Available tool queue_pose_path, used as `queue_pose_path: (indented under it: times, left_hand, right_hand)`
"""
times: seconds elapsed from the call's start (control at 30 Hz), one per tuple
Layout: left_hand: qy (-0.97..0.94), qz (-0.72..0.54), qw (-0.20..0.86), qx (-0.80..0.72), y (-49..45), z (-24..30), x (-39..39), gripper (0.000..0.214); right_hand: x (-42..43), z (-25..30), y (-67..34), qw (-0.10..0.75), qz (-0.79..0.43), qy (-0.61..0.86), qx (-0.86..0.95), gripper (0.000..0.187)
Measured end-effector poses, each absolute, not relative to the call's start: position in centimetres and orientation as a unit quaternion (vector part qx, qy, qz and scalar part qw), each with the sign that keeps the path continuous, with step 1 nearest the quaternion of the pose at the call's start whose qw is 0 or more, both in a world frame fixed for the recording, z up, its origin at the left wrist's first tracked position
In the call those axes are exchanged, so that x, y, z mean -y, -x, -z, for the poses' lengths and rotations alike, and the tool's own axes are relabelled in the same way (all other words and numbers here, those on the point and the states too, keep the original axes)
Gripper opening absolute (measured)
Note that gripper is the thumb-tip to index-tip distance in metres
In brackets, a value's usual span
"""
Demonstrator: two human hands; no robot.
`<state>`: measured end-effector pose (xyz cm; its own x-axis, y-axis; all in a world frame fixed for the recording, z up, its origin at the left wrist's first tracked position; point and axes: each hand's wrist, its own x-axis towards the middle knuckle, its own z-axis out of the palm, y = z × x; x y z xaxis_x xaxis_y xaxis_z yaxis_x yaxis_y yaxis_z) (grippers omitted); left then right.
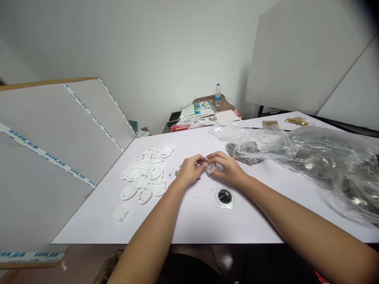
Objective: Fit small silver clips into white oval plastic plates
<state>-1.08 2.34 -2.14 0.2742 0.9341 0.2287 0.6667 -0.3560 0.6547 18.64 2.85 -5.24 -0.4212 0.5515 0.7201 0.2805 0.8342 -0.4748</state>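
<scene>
White part (211, 169) gripped in right hand (228, 169) | left hand (189, 170) pinching dark tool (201, 161) beside it | discs (145, 169) heaped leftward | 1 bottle (218, 95) at back

White table (204, 230): heaped white discs (141, 180), tiny parts (177, 173), plastic bag (319, 146).

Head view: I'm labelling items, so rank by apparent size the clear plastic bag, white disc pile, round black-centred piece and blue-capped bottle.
1. Clear plastic bag
2. White disc pile
3. Round black-centred piece
4. Blue-capped bottle, though farther away
</scene>
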Motion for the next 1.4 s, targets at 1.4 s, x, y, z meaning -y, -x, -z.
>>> queue_pose_path:
  times: [1.4]
  left_hand:
    - [-0.752,-0.307,0.358,-0.461,2.1,1.6,-2.8,0.024]
  right_hand:
    - [-2.9,5.0,-19.2,0.518,-0.134,0.218,0.816,0.019]
